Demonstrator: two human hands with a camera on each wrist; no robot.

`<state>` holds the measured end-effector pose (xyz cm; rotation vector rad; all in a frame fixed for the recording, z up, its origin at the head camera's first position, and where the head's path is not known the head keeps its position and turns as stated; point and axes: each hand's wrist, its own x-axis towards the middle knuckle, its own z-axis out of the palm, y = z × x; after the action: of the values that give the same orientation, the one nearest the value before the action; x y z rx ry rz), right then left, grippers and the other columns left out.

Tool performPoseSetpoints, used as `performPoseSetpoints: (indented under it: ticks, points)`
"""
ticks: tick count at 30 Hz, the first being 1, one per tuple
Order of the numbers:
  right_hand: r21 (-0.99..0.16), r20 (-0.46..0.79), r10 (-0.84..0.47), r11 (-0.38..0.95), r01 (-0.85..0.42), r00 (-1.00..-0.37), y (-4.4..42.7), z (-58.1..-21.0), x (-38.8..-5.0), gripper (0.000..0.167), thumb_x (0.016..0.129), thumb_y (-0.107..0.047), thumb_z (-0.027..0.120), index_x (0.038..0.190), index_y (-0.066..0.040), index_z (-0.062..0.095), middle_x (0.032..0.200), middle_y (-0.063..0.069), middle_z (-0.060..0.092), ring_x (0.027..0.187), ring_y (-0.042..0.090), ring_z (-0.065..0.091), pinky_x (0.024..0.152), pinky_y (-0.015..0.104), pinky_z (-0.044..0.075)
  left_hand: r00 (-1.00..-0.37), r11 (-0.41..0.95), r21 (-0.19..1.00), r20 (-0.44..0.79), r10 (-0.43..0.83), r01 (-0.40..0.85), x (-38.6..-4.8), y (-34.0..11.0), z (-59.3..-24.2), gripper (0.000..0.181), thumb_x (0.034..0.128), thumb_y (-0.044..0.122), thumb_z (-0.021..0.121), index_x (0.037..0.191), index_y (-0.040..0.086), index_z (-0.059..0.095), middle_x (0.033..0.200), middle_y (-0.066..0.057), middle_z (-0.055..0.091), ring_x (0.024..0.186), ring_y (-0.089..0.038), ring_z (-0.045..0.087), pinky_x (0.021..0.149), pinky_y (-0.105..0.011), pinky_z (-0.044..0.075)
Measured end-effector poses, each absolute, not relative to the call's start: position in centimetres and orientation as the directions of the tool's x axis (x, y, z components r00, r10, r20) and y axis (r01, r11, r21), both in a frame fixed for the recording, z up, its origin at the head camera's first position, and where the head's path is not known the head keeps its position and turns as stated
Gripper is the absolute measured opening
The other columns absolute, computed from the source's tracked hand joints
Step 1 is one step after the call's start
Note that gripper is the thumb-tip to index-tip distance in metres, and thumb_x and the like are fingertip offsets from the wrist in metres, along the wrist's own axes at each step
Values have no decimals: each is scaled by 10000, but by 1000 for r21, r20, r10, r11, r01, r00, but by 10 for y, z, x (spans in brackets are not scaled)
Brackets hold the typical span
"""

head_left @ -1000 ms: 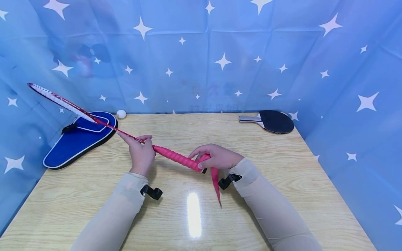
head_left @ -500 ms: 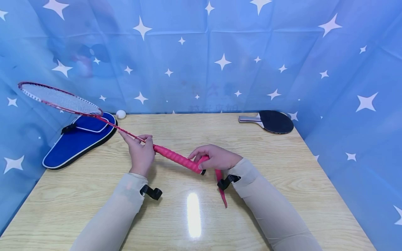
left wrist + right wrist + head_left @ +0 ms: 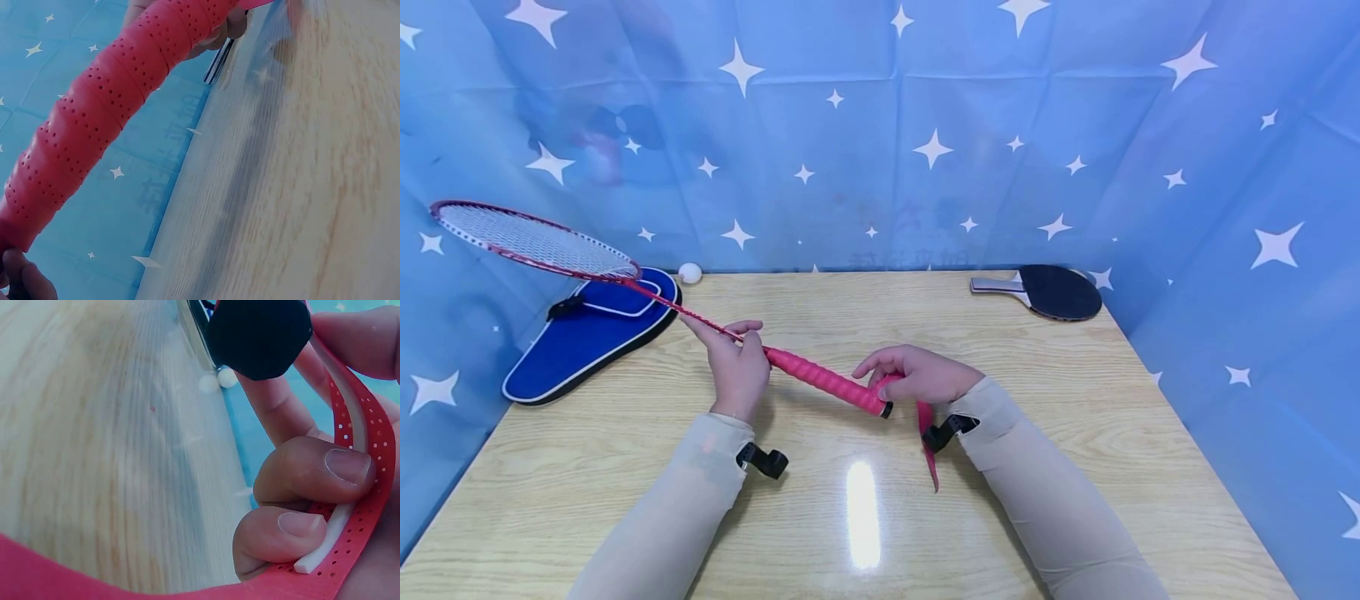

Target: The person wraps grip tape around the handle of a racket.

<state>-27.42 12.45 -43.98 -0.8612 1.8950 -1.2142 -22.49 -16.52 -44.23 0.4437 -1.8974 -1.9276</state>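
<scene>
A badminton racket (image 3: 823,379) slants across the head view, its strung head (image 3: 542,237) raised at the left. My left hand (image 3: 735,375) pinches it where the shaft meets the handle. Pink perforated grip tape (image 3: 94,119) spirals around the handle in the left wrist view. At the handle's lower end, my right hand (image 3: 928,377) holds the free length of the tape (image 3: 927,442), whose tail hangs past the wrist. Two curled fingertips (image 3: 300,524) press the tape (image 3: 375,456) to the palm, beside the black butt end (image 3: 259,337), in the right wrist view.
On the wooden table (image 3: 820,525), a blue paddle case (image 3: 580,350) lies at the left under the racket head. A white ball (image 3: 689,273) sits behind it. A black table tennis paddle (image 3: 1060,292) rests at the back right. Star-patterned curtains (image 3: 850,150) enclose the table.
The racket has turned about its length, its head going from nearly edge-on to showing its strings. The tape's tail has swung right, closer to my right wrist. Both hands stay nearly in place.
</scene>
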Motion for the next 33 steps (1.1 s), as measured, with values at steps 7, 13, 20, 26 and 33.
performPoseSetpoints:
  ticks: [7,13,20,26,33]
  points:
    - [-935,-244,-839,336,-110,-486,122,-443,-273,563,984,-36,618,1532,-152,559,1160,93,748,1027,268,702,911,349,540,-868,-24,992,99,-486,127,-227,-164,-443,1036,1062,15,454,1586,394,-356,1098,-97,637,1044,-192,587,603,-237,395]
    - [-938,-255,-852,333,-97,-457,120,-444,-271,582,964,-46,664,1509,-232,579,1151,120,734,978,311,722,896,389,565,-878,-35,994,72,-473,100,-227,-165,-445,1057,1060,21,497,1603,404,-324,1128,-111,614,1063,-192,602,671,-214,488]
    - [-928,-250,-839,350,-128,-484,116,-440,-267,604,913,-50,728,1469,-227,573,1144,143,676,863,331,729,845,417,607,-882,-1,1000,-14,-472,-16,-227,-168,-446,1145,1046,179,645,1605,372,-335,971,-26,560,918,-163,566,762,-204,509]
    - [-889,-252,-805,412,-199,-537,117,-438,-266,594,917,-82,737,1441,-312,579,1141,94,661,806,337,726,831,424,578,-889,48,993,-71,-453,-104,-226,-169,-444,1153,1049,254,643,1580,386,-372,991,-45,617,898,-172,631,803,-207,544]
    - [-884,-252,-797,420,-203,-549,115,-439,-266,597,917,-56,727,1433,-309,567,1135,98,638,794,345,715,812,409,558,-889,59,993,-61,-453,-98,-226,-169,-446,1143,1050,239,640,1607,285,-356,1158,-140,662,1058,-233,676,985,-254,539]
